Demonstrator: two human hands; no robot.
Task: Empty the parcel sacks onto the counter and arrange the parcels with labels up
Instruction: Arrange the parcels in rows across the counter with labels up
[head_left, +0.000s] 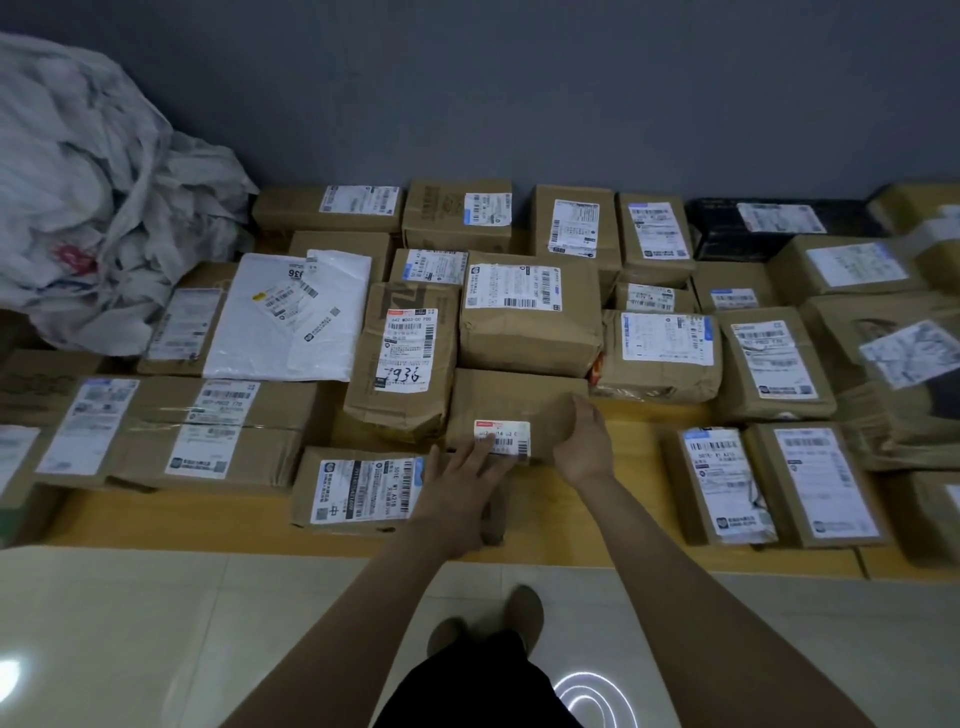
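Observation:
Many brown cardboard parcels lie on the low wooden counter (613, 499), most with white labels facing up. At the front middle is a brown paper-wrapped parcel (511, 402) with a small white and red label near its front edge. My left hand (462, 483) lies flat on that parcel's front left corner, fingers over the label. My right hand (584, 439) grips its right end, thumb on top. A crumpled grey-white sack (88, 208) is heaped at the back left. A white plastic mailer (296, 322) lies beside it.
A grey wall runs behind the counter. A labelled box (358, 491) sits just left of my left hand, and two upright-labelled boxes (769, 483) stand to the right. Bare counter shows between them. Tiled floor and my feet are below.

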